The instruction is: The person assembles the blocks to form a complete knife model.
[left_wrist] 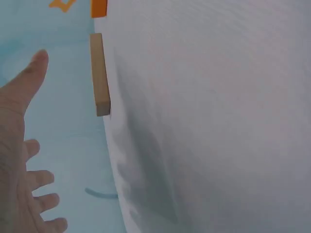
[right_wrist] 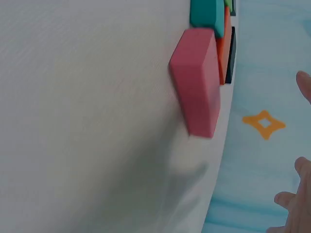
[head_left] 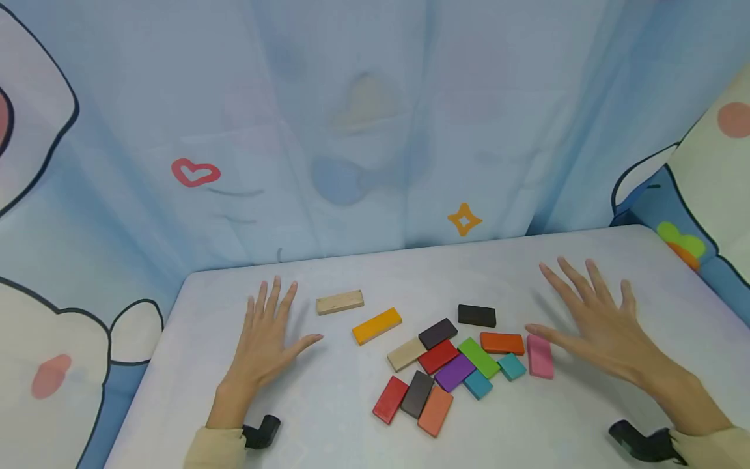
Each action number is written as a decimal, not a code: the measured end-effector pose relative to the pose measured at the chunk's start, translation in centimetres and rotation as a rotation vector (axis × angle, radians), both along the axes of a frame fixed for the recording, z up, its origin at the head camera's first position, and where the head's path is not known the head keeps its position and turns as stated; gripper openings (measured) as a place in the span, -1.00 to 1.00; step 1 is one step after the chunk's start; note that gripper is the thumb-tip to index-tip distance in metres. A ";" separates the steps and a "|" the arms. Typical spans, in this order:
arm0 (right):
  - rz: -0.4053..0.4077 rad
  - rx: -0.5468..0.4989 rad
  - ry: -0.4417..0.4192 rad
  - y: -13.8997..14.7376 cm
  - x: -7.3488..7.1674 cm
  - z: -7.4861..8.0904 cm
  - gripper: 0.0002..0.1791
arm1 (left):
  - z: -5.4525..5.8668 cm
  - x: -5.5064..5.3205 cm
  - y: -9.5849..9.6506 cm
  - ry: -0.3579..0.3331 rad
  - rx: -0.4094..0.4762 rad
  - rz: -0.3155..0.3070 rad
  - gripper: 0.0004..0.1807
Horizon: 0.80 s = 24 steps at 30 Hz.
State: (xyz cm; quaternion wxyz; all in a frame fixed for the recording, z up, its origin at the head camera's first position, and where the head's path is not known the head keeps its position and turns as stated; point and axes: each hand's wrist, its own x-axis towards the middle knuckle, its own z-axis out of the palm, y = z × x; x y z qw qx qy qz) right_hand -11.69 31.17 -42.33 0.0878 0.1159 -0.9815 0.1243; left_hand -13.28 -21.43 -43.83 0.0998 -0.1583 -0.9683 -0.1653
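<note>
Several coloured rectangular blocks lie on a white table. My left hand [head_left: 262, 345] is over the table's left side, fingers straight and thumb stretched out, holding nothing. Nearest to it is a plain wooden block [head_left: 340, 302], also in the left wrist view as a wooden block [left_wrist: 100, 75]; a yellow block [head_left: 377, 326] lies to its right. My right hand [head_left: 603, 326] hovers on the right with fingers spread and nothing held. Its thumb tip overlaps the top of a pink block [head_left: 540, 357] in the head view. In the right wrist view the pink block [right_wrist: 197, 82] stands apart from the fingers.
Mid-table, red [head_left: 389, 400], purple [head_left: 455, 372], green [head_left: 478, 357], orange [head_left: 435, 412] and black blocks [head_left: 476, 316] lie close together, with two teal ones among them. A blue patterned curtain [head_left: 375, 163] hangs behind the table's back edge. Dark wrist straps [head_left: 262, 432] show at both sleeves.
</note>
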 end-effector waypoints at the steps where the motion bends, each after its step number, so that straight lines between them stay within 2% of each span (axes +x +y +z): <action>1: 0.009 -0.004 0.003 -0.5 -0.1 0.2 0.27 | 0.1 -0.2 0.3 -0.002 0.019 -0.008 0.08; 6: 0.114 -0.039 0.027 -3.8 -1.2 1.6 0.22 | 0.5 -1.8 2.4 -0.018 0.105 -0.083 -0.22; 9: 0.213 -0.090 0.020 -6.7 -2.1 2.7 0.13 | 0.6 -2.9 3.7 -0.032 0.095 -0.135 -0.35; 13: 0.355 -0.172 -0.006 -11.1 -3.5 3.6 -0.02 | 0.7 -4.4 5.1 -0.056 0.031 -0.170 -0.39; 16: 0.465 -0.227 -0.052 -14.2 -4.5 3.6 -0.17 | 0.6 -5.1 5.7 -0.104 0.026 -0.185 -0.41; 19: 0.551 -0.250 -0.115 -16.9 -5.2 3.2 -0.33 | 0.4 -5.4 6.0 -0.172 0.058 -0.185 -0.46; 22: 0.616 -0.232 -0.175 -18.9 -5.8 2.6 -0.46 | 0.1 -5.6 6.1 -0.215 0.082 -0.183 -0.53; 24: 0.643 -0.213 -0.222 -20.0 -6.1 2.2 -0.50 | 0.1 -5.6 6.2 -0.221 0.093 -0.198 -0.58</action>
